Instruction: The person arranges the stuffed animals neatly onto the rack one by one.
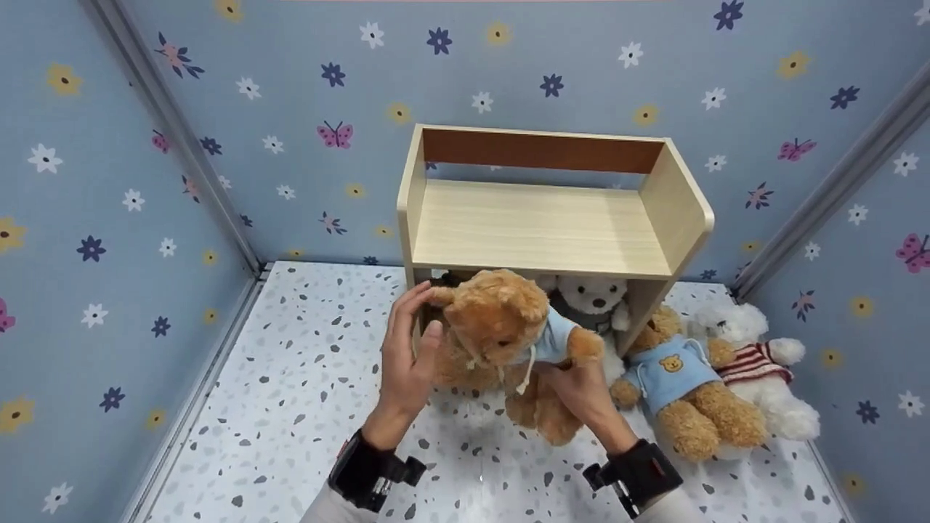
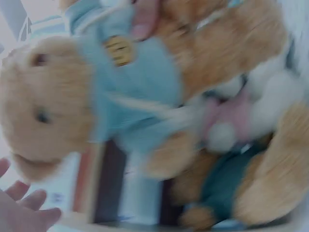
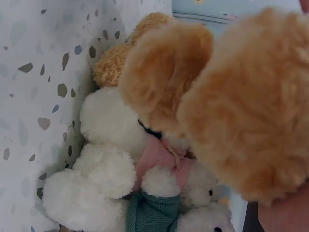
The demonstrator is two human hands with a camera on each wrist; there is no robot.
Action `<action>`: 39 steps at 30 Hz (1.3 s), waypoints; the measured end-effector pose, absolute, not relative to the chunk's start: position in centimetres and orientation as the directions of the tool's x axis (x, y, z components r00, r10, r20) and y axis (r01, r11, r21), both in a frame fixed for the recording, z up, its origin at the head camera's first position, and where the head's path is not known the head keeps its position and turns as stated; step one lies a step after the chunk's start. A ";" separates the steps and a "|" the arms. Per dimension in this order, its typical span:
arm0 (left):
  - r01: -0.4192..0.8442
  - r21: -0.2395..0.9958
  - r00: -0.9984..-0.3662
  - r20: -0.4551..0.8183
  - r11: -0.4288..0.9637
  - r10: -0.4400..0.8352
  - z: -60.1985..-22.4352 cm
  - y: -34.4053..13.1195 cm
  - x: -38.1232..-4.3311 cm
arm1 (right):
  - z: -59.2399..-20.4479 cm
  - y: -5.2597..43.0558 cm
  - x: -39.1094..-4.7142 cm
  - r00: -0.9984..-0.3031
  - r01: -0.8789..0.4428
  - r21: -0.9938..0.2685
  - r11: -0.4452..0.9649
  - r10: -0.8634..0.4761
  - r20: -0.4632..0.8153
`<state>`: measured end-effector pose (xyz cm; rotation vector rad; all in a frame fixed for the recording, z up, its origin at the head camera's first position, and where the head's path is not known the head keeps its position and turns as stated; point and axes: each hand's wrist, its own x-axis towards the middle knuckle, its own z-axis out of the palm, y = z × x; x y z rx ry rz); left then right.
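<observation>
A tan teddy bear (image 1: pixel 501 319) in a light blue hoodie (image 2: pixel 140 72) is held up, tilted, before the shelf's lower compartment. My right hand (image 1: pixel 581 388) grips it low on the body; its thumb (image 2: pixel 145 19) presses on the hoodie in the left wrist view. Beside the bear's head is my left hand (image 1: pixel 410 363), fingers extended; in its wrist view the fingertips stand slightly apart from the head. The bear's legs (image 3: pixel 246 106) fill much of the right wrist view. Behind it, a white plush toy (image 1: pixel 592 298) in dark clothing sits in the compartment.
A wooden shelf (image 1: pixel 538 225) stands against the flowered wall. Within its lower part are plush toys in a pink top (image 3: pixel 157 159) and a green garment (image 3: pixel 152 212). To the right, a blue-shirted teddy bear (image 1: pixel 679 378) leans near a white bear (image 1: pixel 755 363) in red stripes.
</observation>
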<state>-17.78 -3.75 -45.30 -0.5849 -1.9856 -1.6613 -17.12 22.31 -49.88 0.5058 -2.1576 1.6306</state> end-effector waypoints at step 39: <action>0.232 0.973 -0.973 0.232 -0.017 0.001 -45.8 0.5 -20.6 | -44.3 21.0 -18.8 -0.983 -0.180 -0.915 0.361 -0.022 0.185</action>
